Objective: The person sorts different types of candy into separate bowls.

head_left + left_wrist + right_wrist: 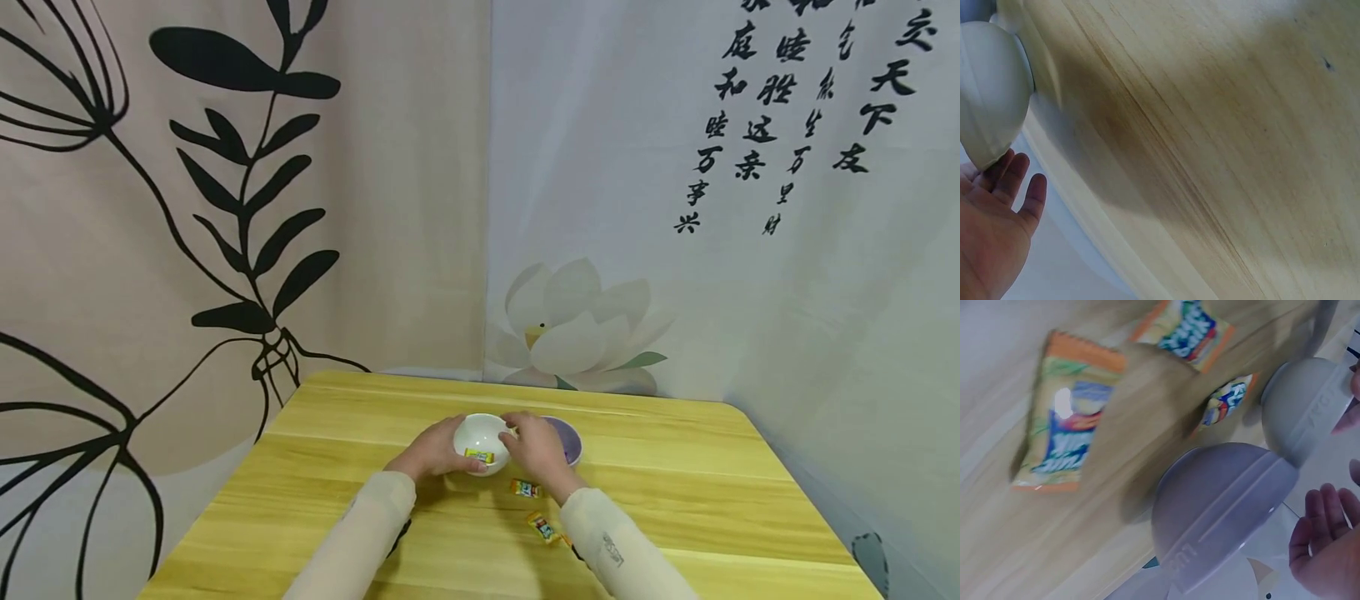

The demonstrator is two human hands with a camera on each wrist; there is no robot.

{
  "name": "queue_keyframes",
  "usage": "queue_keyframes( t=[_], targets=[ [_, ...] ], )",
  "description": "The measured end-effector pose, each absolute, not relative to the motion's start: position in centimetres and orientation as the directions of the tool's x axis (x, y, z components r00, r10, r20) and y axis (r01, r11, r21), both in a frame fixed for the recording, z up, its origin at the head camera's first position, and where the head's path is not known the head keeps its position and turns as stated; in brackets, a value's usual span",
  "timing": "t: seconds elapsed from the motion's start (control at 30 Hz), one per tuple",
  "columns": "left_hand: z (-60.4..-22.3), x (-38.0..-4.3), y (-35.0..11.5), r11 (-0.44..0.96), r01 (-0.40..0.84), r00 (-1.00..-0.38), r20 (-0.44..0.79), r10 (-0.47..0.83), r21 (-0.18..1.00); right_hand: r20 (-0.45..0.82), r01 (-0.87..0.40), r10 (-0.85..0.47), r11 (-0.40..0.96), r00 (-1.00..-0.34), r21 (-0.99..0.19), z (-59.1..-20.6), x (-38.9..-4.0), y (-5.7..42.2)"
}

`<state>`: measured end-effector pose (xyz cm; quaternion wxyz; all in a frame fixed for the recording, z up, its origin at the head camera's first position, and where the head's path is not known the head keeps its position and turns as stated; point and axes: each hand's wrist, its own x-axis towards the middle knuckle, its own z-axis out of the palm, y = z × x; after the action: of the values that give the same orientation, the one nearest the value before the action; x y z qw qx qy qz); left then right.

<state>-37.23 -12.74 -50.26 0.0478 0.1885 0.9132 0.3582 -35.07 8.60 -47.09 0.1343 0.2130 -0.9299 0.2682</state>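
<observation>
My left hand [435, 450] grips a white bowl [480, 427] by its left side, thumb at the near rim. Inside it lies a yellow wrapped candy [479, 456]. At the bowl's right rim is my right hand [542, 450], its fingers loosely bent over the edge. In the right wrist view, the fingers [1319, 519] and thumb stand apart beside the bowls, with no object showing between them. A purple bowl [568, 437] sits just right of the white one, partly hidden behind the right hand in the head view.
On the wooden table [675, 483], one wrapped candy [527, 488] lies in front of the bowls and another [543, 527] is nearer. A third candy [1069, 415] shows in the right wrist view. Printed cloth [420, 208] hangs behind the table.
</observation>
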Motion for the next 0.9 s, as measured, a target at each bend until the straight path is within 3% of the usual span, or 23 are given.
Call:
queue_keyframes(
  t=[0.3, 0.63, 0.9],
  targets=[
    [-50.3, -37.2, -12.8, 0.678, 0.292, -0.931, 0.04, 0.362, 0.675, 0.389, -0.526, -0.363, 0.681, -0.847, -0.51, -47.1, -34.0, 10.6],
    [-50.5, -37.2, -12.8, 0.711, 0.25, -0.948, 0.014, 0.319, 0.657, 0.458, -0.592, -0.385, 0.624, -0.801, -0.51, -47.1, -32.3, 12.8],
    [-50.3, -37.2, -12.6, 0.738, 0.25, -0.949, 0.009, 0.314, 0.627, 0.367, -0.589, -0.465, 0.571, -0.806, -0.572, -47.2, -29.7, 16.2]
  ],
)
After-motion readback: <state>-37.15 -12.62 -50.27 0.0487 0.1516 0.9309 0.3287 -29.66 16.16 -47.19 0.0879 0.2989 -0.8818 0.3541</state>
